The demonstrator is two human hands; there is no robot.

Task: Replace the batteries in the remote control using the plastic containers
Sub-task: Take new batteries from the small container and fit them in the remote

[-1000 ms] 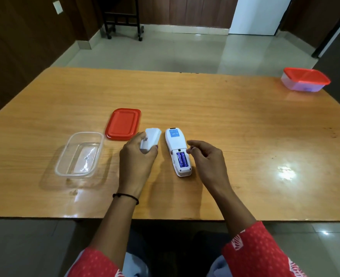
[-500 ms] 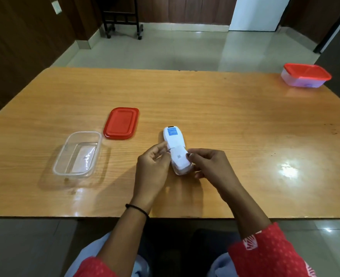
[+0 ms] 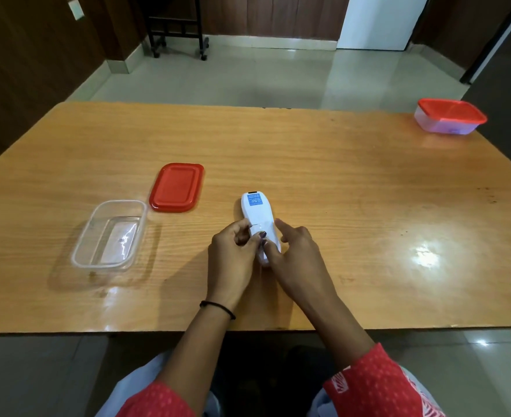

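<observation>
White plastic remote control lies face-down on the wooden table, near its front edge. Left hand pinches its side; right hand presses the battery cover. Light, rigid, slick shell; hold the long edges, cover clip likely fragile.

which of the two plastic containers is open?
The clear container near the left hand, its red lid lying beside it. The far-right container has its lid on.

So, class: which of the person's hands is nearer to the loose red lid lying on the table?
Left. The left hand is on the remote's lid-facing side, nearer the red lid; the right hand sits beyond the remote, farther away.
</observation>
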